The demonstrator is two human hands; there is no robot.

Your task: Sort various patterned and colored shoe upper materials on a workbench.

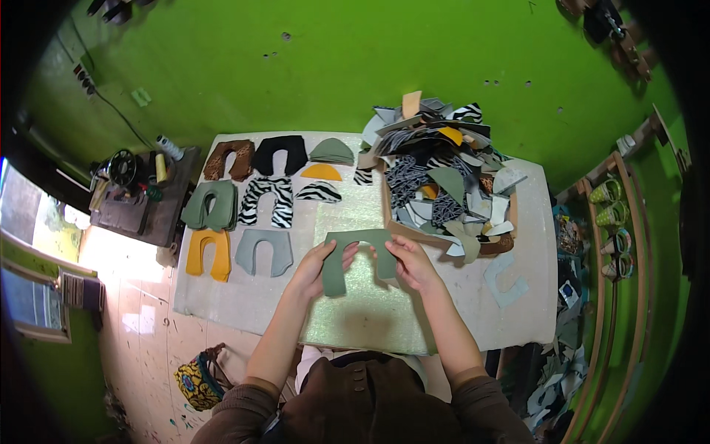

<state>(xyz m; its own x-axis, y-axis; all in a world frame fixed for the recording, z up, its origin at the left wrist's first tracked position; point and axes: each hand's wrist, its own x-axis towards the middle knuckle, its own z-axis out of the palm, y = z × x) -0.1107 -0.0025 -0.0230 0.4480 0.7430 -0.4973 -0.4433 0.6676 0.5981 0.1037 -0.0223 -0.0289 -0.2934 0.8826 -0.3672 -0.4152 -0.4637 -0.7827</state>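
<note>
The left hand (316, 266) and right hand (413, 260) pinch the green piece (358, 237) by its legs over the counter (462, 307), seemingly checking it; setting it flat would call for an even release.

Left of one box (421, 236): six U-piece sets (262, 187), three half-moon sets (320, 173); before it, one green U-piece (335, 272), one pale one (495, 280), two hands (313, 268).

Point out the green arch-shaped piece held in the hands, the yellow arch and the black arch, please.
Held green arch (359, 236): head view, on its top band.
Yellow arch (208, 238): head view, on its curved top.
Black arch (279, 143): head view, on its upper band.
</note>
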